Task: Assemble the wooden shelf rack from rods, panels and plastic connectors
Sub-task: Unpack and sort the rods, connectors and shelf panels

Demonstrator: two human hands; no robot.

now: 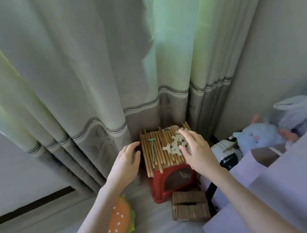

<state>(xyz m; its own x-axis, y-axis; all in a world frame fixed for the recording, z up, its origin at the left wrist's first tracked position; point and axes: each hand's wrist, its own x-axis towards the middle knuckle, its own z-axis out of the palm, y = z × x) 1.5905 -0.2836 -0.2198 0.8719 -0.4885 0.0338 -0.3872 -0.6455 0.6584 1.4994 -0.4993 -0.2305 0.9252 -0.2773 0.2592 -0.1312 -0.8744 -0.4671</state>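
- Rods (159, 150) lie side by side across the top of a red stool (163, 181) by the curtain (84, 66).
- Pale connectors (174, 145) sit heaped on the rods, a green tool (153, 149) beside them.
- Left hand (128, 161) hovers at the rods' left edge, fingers loose, holding nothing.
- Right hand (196, 149) is spread over the connectors, fingers relaxed, gripping nothing.

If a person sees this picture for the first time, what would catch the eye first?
Probably the two bare hands in the middle: the left hand hovers open beside a red plastic stool, and the right hand reaches over the pale plastic connectors piled on wooden rods laid across it. Next, the burger-shaped cushion on the floor, lower left.
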